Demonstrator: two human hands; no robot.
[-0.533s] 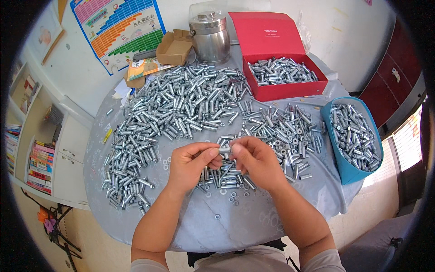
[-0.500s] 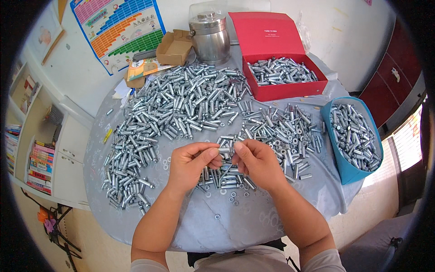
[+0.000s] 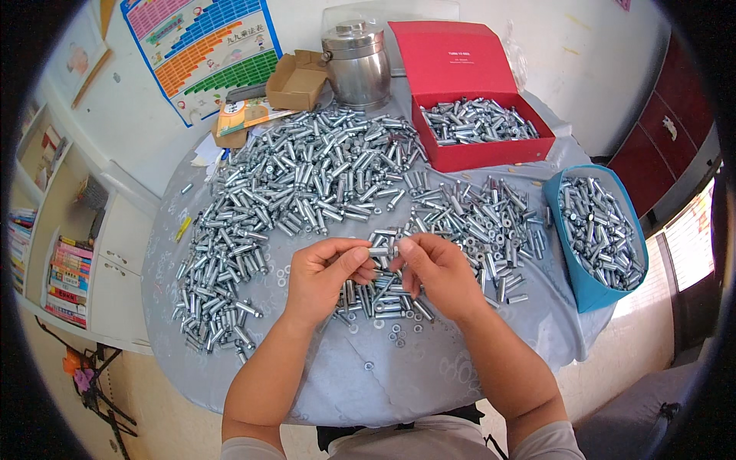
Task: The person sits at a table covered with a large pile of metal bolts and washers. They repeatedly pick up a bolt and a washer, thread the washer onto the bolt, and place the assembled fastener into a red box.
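Above the middle of the table, my left hand [image 3: 326,277] and my right hand [image 3: 440,276] meet at one silvery metal sleeve anchor bolt [image 3: 379,251]. My left thumb and fingers pinch its sleeve, while my right thumb and forefinger close on its other end. The bolt lies roughly level between them; my fingertips hide part of it. Beneath my hands are more loose bolts and sleeves [image 3: 387,300]. Several washers and nuts [image 3: 395,336] are scattered just in front, and a single nut [image 3: 369,366] sits nearer to me.
A large heap of assembled bolts [image 3: 307,169] spreads over the far and left table. Sleeves and washers [image 3: 491,222] lie to the right. Bolts fill a red box [image 3: 491,157] and a teal bin [image 3: 594,295]. At the back stand a steel pot [image 3: 356,73] and a cardboard box [image 3: 295,88].
Both hands stay in nearly the same place with the bolt between them. The fingers of my right hand have shifted slightly at its end, and more of the bolt shows now.
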